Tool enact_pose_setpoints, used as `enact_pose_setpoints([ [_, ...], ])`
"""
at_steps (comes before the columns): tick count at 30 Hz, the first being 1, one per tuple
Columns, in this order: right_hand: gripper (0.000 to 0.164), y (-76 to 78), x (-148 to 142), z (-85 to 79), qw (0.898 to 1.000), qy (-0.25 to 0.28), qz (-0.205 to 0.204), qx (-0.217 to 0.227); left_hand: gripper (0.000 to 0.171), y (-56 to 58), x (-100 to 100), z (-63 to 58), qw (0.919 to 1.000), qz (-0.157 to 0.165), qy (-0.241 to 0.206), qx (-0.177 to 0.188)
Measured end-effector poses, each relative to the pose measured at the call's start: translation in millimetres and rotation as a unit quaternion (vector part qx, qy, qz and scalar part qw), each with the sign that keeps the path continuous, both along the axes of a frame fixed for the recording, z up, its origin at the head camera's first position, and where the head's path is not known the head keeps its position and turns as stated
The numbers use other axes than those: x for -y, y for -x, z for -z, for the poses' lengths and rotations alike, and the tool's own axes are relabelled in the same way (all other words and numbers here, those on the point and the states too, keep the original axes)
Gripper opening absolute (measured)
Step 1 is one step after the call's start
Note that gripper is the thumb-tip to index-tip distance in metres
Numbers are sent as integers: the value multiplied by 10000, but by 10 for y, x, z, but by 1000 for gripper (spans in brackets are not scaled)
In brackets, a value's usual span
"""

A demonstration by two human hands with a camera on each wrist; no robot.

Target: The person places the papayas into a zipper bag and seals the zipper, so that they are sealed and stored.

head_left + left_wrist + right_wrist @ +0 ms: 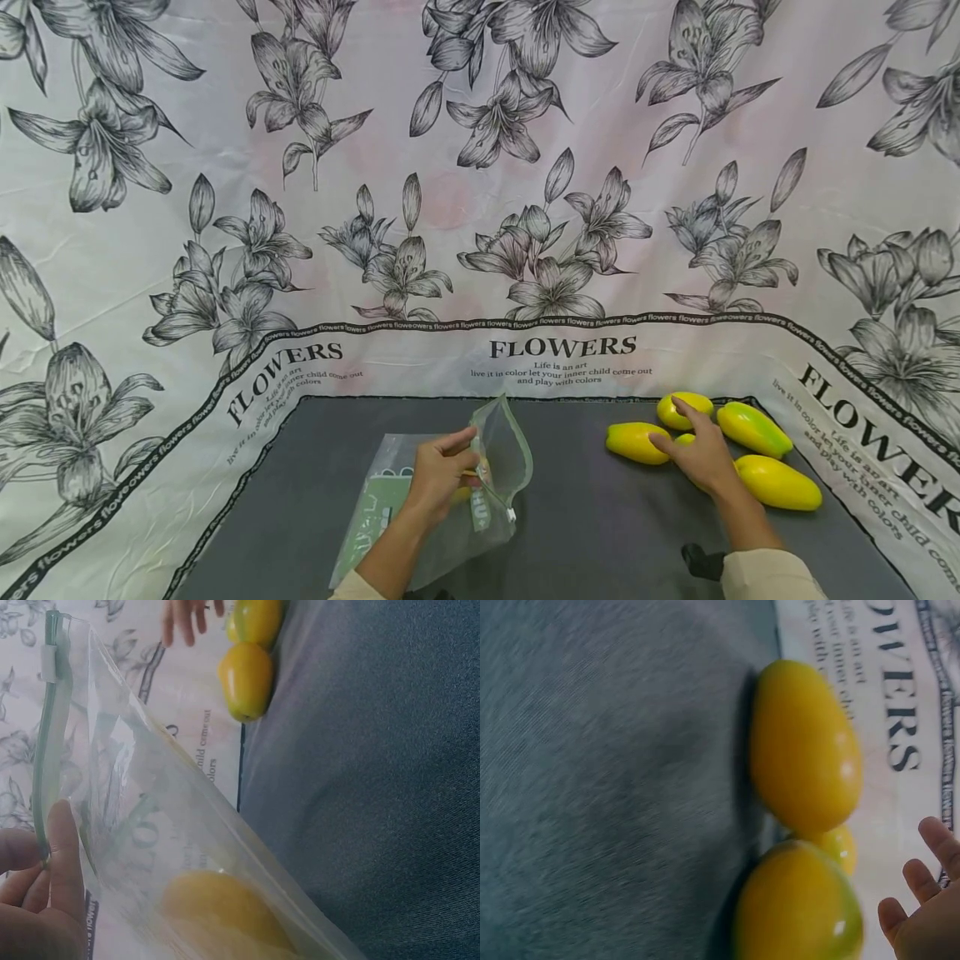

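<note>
My left hand (435, 479) pinches the rim of a clear slider zip bag (491, 450), holding its mouth up and parted. Inside the bag lies a yellow mango (225, 919), blurred through the plastic. The white slider (512, 515) sits at one end of the green zip strip. On the right, my right hand (701, 454) hovers over a group of several yellow mangoes, fingers spread and nothing gripped. Its thumb overlaps the leftmost mango (633, 442), and its fingertips overlap the back mango (684, 408). Another mango is mostly hidden beneath the palm.
A greenish-yellow mango (753, 429) and a larger yellow mango (780, 483) lie right of my right hand. Clear plastic with a green printed panel (386, 492) lies left of the bag on the grey tabletop (292, 517). Behind rises a flower-printed cloth (405, 333).
</note>
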State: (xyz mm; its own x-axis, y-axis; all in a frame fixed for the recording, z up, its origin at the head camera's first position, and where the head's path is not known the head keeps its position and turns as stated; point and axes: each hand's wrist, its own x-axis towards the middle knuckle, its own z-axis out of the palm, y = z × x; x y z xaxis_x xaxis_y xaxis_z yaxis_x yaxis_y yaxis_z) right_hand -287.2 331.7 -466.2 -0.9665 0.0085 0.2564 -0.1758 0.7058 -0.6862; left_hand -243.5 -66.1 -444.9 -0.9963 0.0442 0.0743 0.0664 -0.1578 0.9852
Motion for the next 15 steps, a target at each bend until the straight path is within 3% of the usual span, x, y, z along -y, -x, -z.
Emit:
enact_pose_setpoints([
  [11,88,132,-72,269,9897,-1408,81,236,46,3,5,14,10000,27,13,11],
  [15,91,156,-73,303,9835,-1717,71,570,46,2,2,22,10000,37,11,44],
])
